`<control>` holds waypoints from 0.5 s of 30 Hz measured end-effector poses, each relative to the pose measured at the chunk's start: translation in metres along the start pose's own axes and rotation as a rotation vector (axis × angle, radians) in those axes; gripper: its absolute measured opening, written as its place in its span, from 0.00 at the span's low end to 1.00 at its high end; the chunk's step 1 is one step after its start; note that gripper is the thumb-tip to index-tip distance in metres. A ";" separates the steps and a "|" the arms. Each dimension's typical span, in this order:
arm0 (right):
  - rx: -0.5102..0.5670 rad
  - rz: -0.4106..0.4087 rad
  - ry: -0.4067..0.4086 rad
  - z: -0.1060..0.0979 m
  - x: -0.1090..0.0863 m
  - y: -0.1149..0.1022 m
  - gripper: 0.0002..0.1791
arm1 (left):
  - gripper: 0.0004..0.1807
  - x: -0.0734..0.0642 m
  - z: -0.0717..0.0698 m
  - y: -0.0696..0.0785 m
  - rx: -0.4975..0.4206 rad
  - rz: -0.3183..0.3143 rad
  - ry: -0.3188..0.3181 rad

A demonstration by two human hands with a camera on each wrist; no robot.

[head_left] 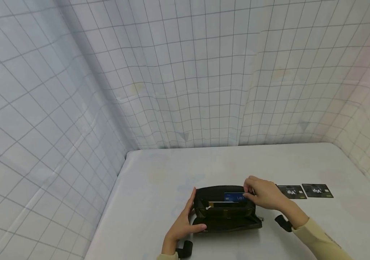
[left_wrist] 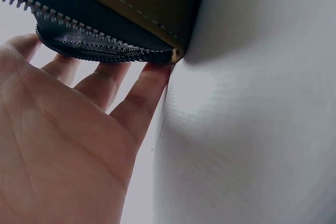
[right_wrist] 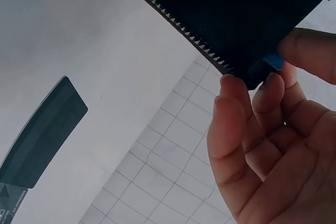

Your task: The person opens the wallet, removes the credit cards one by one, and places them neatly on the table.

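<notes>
A dark zip-around wallet (head_left: 225, 212) stands unfolded on the white table. My left hand (head_left: 185, 224) holds its left end, thumb over the front flap and fingers behind. The left wrist view has those fingers against the zipper edge (left_wrist: 84, 40). A blue card (head_left: 233, 196) with light lettering pokes up from the wallet's rear part, its lower portion hidden inside. At the card's right end, my right hand (head_left: 264, 193) pinches it between thumb and fingers. Just a blue corner of the card shows in the right wrist view, with other fingertips at the wallet's zipped edge.
Two black cards with pale lettering, an inner card (head_left: 291, 192) and an outer card (head_left: 317, 190), lie flat on the table (head_left: 159, 173) right of the wallet. Grid-patterned white curtains (head_left: 185, 90) enclose the back and sides.
</notes>
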State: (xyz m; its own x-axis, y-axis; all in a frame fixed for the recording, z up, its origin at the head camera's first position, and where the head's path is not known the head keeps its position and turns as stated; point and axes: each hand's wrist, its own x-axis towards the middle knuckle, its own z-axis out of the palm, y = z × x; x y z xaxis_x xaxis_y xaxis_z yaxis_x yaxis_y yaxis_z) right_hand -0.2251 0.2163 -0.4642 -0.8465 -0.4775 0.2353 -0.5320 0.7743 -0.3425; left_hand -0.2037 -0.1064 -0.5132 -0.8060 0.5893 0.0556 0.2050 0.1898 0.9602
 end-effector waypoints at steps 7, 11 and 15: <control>0.073 0.018 0.019 0.001 -0.003 0.006 0.10 | 0.56 0.000 0.000 0.000 -0.002 0.023 0.013; 0.101 0.055 0.033 0.001 -0.004 0.006 0.12 | 0.57 0.000 0.000 0.000 0.004 0.013 0.014; 0.129 0.089 0.022 0.002 -0.005 0.007 0.15 | 0.57 0.000 0.001 0.001 0.002 0.006 0.013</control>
State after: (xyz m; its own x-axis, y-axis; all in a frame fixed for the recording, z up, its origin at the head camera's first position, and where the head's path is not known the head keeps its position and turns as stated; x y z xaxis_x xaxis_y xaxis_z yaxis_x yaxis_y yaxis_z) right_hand -0.2244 0.2235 -0.4698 -0.8904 -0.3992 0.2186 -0.4544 0.7525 -0.4767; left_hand -0.2030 -0.1055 -0.5126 -0.8120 0.5800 0.0654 0.2113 0.1877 0.9592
